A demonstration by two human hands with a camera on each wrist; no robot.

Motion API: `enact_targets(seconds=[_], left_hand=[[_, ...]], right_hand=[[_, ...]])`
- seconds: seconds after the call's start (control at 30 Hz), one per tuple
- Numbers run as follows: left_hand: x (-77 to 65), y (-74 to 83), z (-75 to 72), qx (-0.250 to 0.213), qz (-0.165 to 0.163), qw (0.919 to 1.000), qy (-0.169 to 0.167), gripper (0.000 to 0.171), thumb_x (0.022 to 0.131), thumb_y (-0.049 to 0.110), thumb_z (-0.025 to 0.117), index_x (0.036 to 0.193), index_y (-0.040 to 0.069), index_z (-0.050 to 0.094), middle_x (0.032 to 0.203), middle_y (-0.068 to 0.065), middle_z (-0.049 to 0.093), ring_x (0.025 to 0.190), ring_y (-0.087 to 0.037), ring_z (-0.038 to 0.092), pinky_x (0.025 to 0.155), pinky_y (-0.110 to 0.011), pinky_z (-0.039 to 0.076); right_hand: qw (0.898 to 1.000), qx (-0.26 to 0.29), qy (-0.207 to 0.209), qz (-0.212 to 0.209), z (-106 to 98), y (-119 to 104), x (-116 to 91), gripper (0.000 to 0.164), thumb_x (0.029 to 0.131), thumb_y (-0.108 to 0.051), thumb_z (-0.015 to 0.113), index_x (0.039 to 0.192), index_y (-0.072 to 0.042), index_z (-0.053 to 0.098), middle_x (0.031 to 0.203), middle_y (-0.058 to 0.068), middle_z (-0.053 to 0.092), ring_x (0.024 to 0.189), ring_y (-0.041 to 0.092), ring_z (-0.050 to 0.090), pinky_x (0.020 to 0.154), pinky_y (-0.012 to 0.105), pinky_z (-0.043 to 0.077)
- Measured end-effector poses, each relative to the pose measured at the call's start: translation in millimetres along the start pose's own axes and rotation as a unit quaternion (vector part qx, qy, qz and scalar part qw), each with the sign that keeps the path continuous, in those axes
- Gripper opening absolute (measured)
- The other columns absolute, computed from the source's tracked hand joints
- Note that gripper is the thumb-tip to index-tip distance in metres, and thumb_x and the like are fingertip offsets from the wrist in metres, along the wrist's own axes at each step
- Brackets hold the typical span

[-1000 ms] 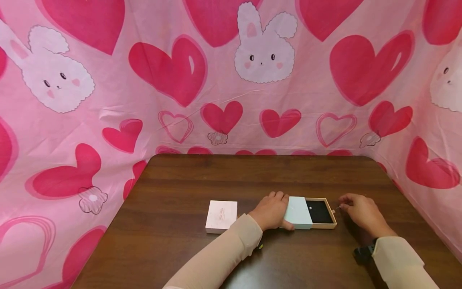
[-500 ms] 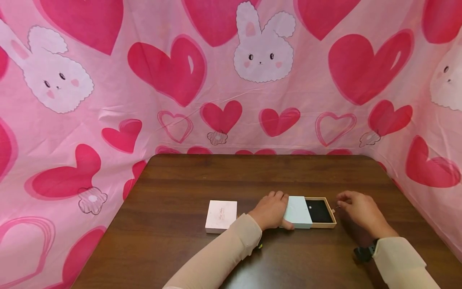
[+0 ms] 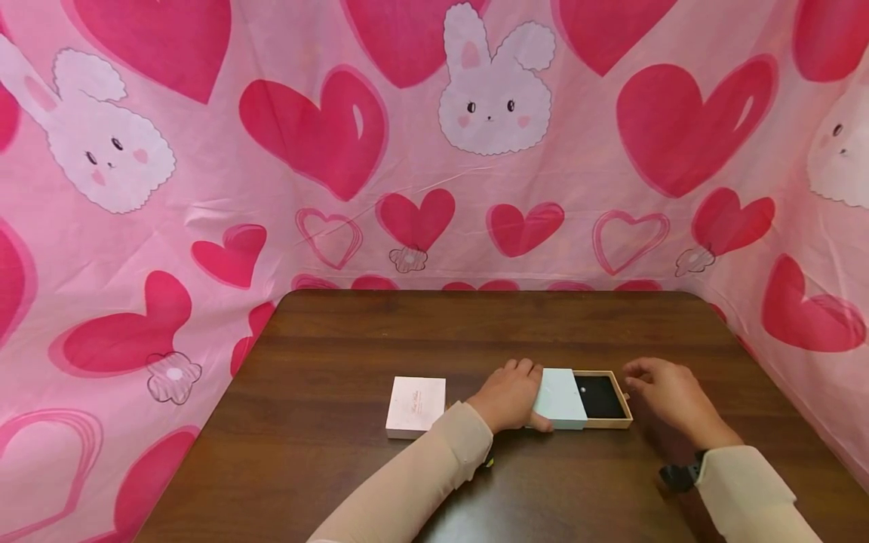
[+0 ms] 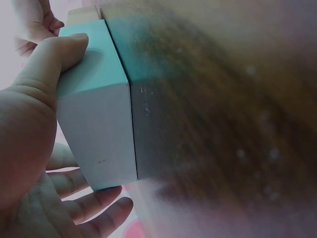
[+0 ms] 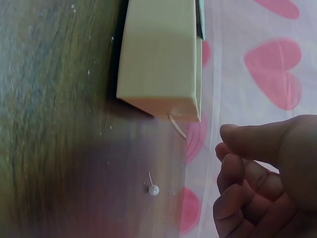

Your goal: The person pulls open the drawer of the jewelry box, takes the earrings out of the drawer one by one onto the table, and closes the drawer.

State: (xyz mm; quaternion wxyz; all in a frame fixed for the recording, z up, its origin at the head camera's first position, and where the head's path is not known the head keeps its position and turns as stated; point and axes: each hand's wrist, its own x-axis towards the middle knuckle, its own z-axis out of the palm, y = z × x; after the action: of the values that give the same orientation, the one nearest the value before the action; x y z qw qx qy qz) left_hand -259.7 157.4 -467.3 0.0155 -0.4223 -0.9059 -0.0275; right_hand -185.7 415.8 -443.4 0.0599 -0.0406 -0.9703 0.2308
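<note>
A pale blue jewelry box (image 3: 560, 400) lies on the table with its cream-edged drawer (image 3: 606, 424) slid partly out to the right. In the drawer a small white pearl (image 3: 583, 390) rests on black padding. My left hand (image 3: 508, 394) grips the box's left end, thumb (image 4: 74, 49) on the near side and fingers at the far side. My right hand (image 3: 668, 390) hovers by the drawer's ribbon tab (image 5: 177, 127), fingers loosely curled, thumb and index tips close, nothing between them. In the right wrist view a pearl earring (image 5: 154, 190) lies on the table beyond the tab.
A pale pink box (image 3: 417, 407) with printed lettering sits left of the left forearm. Both stand on a dark brown wooden table (image 3: 326, 452). Pink heart-patterned cloth (image 3: 407, 136) hangs behind the table and at its sides.
My right hand has moved a little left, closer to the drawer's tab. The left hand, the boxes and the drawer have stayed in place.
</note>
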Motion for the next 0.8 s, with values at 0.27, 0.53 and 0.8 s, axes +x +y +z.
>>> enact_targets(seconds=[0.27,0.53,0.8], left_hand=[[0.1,0.4,0.2,-0.004,0.001,1.0,0.002,0.099,0.058,0.074,0.058,0.132,0.011,0.04,0.121,0.002,0.042,0.104,-0.015,0.039,0.09,-0.03,0.036],[-1.9,0.6,-1.3,0.008,0.005,0.9998,0.019,0.098,0.058,0.074,0.059,0.13,0.01,0.042,0.118,0.002,0.044,0.101,-0.015,0.041,0.086,-0.029,0.038],[-1.2,0.6,0.3,0.009,0.005,0.9997,0.022,0.098,0.058,0.075,0.058,0.13,0.01,0.042,0.117,0.002,0.044,0.1,-0.015,0.042,0.085,-0.029,0.038]], right_hand=[[1.0,0.009,-0.007,-0.006,4,-4,1,0.018,0.084,-0.016,0.061,0.1,-0.009,0.063,0.088,0.005,0.062,0.075,0.021,0.057,0.068,0.044,0.045],[1.0,0.013,-0.02,-0.004,7,-11,2,0.019,0.084,-0.017,0.062,0.101,-0.01,0.063,0.088,0.004,0.061,0.075,0.02,0.054,0.066,0.041,0.045],[0.999,-0.002,0.009,-0.041,12,-14,4,0.017,0.081,-0.015,0.065,0.097,-0.01,0.065,0.091,0.006,0.062,0.079,0.022,0.056,0.068,0.042,0.044]])
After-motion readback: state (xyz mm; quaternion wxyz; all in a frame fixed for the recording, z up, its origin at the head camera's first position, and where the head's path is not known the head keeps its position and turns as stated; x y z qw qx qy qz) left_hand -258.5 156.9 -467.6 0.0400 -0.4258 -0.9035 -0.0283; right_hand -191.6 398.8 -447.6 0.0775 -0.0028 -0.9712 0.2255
